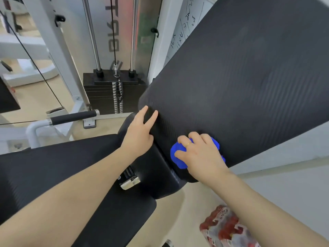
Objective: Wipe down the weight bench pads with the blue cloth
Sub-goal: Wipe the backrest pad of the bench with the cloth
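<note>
Gym floor, black back pad tilted up — wiping at its lower end.
Right hand grips the bunched blue cloth against the back pad's lower edge; left hand rests beside it, fingers straight, flat on the pad.

Back pad tilted, above seat pad. Cloth on back pad lower edge under right hand; left hand beside. Weight stack behind-left.
</note>
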### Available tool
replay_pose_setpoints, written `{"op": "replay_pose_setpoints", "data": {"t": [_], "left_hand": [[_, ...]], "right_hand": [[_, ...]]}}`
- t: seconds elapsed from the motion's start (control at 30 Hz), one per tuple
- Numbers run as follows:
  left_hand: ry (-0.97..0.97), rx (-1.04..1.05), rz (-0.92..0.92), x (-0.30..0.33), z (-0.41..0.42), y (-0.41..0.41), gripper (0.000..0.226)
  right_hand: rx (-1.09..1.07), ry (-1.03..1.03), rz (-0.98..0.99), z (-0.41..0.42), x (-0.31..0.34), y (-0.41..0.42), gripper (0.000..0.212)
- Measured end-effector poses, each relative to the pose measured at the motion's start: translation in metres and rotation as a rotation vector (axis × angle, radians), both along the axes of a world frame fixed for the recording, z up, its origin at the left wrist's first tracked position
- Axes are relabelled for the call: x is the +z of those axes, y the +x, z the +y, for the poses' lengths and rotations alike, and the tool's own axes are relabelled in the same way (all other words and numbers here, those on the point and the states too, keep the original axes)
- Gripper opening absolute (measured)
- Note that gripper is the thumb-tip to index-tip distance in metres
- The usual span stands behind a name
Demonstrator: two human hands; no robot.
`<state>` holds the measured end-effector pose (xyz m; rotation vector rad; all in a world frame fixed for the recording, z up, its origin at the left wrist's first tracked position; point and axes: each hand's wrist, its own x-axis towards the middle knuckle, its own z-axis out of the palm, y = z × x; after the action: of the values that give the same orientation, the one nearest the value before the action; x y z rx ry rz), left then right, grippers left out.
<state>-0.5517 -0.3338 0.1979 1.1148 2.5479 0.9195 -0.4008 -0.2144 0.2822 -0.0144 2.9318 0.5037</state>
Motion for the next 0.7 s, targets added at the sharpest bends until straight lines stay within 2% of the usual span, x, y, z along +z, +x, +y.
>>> {"op": "replay_pose_setpoints", "data": {"t": [0.13,0.3,0.4,0.5,0.63,0.7], "left_hand": [[-0.039,-0.009,-0.151,0.002,-0.001,0.018,0.073],[-0.003,0.077,-0.215,-0.003,0.001,0.040,0.077],[-0.019,0.049,-0.174,-0.005,-0.006,0.051,0.079],[-0.067,0.017,-0.084,-0.008,-0.010,0.067,0.078],[0.050,-0.001,-0.053,-0.008,0.000,0.097,0.076],[0.048,0.010,-0.079,-0.004,0.004,0.101,0.075]], "right_hand": [[0.023,0.005,-0.118,-0.002,0.001,0.035,0.024],[0.012,0.078,0.101,-0.012,-0.005,-0.009,0.027],[-0.049,0.116,0.134,-0.016,-0.009,-0.007,0.027],[-0.002,0.079,0.179,-0.006,-0.013,0.032,0.030],[-0.010,0.057,0.130,-0.003,-0.008,0.083,0.030],[-0.013,0.064,0.123,-0.005,-0.006,0.091,0.032]]}}
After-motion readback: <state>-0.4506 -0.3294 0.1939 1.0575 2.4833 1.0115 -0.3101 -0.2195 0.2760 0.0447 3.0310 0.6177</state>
